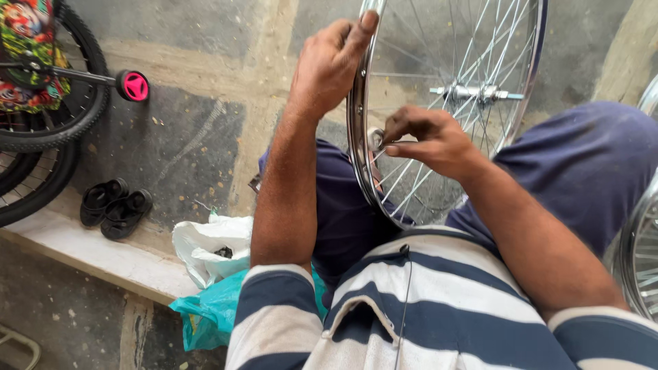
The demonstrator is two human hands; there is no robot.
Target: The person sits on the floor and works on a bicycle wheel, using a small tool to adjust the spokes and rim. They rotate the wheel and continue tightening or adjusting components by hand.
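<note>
chrome wheel stands between the knees, left hand gripping its rim, right hand pinching a small tool at a spoke; the tool could slip off.

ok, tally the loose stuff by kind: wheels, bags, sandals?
Bare spoked wheels: 2, one steadied by the left hand with the right hand at its rim, one at the right edge
Tyred wheels: 2
Plastic bags: 2, white, teal
Sandals: 2
Total: 8
</note>
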